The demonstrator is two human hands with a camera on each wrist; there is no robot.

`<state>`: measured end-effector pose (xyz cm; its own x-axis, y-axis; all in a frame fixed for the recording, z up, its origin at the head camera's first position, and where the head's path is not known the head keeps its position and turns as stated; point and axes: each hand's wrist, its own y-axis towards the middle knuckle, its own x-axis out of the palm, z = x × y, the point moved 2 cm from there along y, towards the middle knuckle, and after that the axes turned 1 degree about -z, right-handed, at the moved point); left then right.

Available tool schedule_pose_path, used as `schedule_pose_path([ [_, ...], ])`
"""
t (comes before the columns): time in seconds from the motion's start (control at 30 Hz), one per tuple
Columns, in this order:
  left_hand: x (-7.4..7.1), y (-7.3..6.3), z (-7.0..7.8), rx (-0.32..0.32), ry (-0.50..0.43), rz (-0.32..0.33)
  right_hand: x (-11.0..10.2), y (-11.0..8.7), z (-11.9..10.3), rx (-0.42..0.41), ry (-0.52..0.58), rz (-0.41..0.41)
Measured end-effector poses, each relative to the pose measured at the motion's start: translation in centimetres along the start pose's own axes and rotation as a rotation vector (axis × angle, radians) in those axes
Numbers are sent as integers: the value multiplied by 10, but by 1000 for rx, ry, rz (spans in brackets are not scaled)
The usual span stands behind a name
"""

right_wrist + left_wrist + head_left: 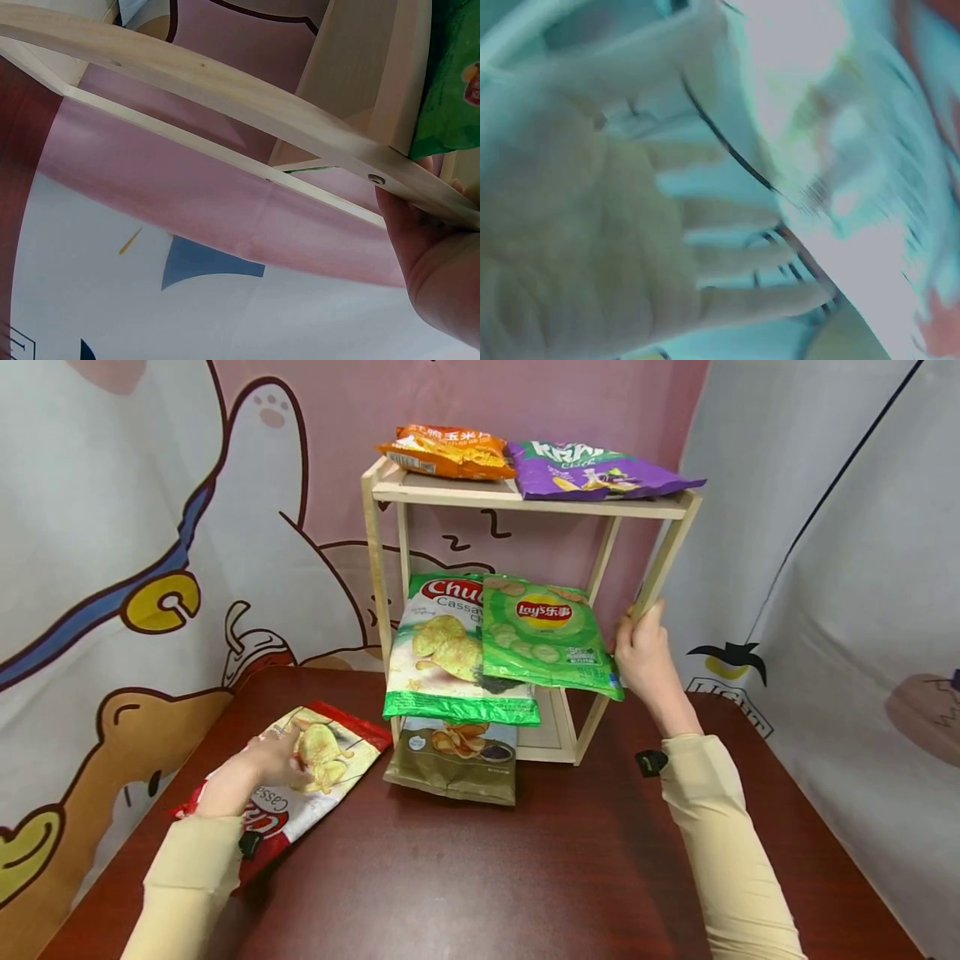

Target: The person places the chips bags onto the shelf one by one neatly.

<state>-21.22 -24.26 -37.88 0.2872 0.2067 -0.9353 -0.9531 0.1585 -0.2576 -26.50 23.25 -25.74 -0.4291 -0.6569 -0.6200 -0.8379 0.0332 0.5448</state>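
My left hand [262, 762] is over a red and white bag of cassava chips [330, 752] that lies on the table at the left. In the left wrist view its fingers [735, 259] are spread and straight, with the blurred bag beside them. My right hand [645, 652] grips the right front post [666, 556] of a small wooden shelf [450, 492]; the right wrist view shows it around the same post. Next to that hand, a green Lay's chip bag [547, 639] leans out of the shelf, overlapping a green and white cassava chip bag [438, 652].
An orange snack bag [453, 453] and a purple chip bag [592, 472] lie on the shelf top. Low at the front, a brown chip bag [457, 777] sticks out over the dark red table [480, 877]. Printed cloth [840, 568] hangs behind and at both sides.
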Motion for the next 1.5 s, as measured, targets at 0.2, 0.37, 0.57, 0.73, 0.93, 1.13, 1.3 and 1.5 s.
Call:
schedule_pose_path([
  [0.2, 20, 2, 44, -20, -28, -113, 0, 0, 0, 9, 12, 0],
  [0.37, 45, 15, 45, -173, -54, 13, 2, -1, 1, 7, 16, -6],
  [0.57, 54, 25, 36, -141, -15, 179, 0, -1, 1, -2, 11, 7],
  [0.73, 58, 24, 30, 32, 144, 459, 0, -1, 1, 3, 8, 5],
  [0.93, 53, 20, 21, 170, 158, 620, 0, -1, 2, 13, 1, 6],
  [1.13, 44, 14, 15, 207, 126, 529, -1, 0, 2, 9, -2, 1],
  [1.3, 38, 12, 11, 268, 112, 474, -2, 0, 3, 8, -1, 3],
  [1.5, 31, 13, 1, 342, 16, 365, -2, -1, 3, 5, 3, 5],
])
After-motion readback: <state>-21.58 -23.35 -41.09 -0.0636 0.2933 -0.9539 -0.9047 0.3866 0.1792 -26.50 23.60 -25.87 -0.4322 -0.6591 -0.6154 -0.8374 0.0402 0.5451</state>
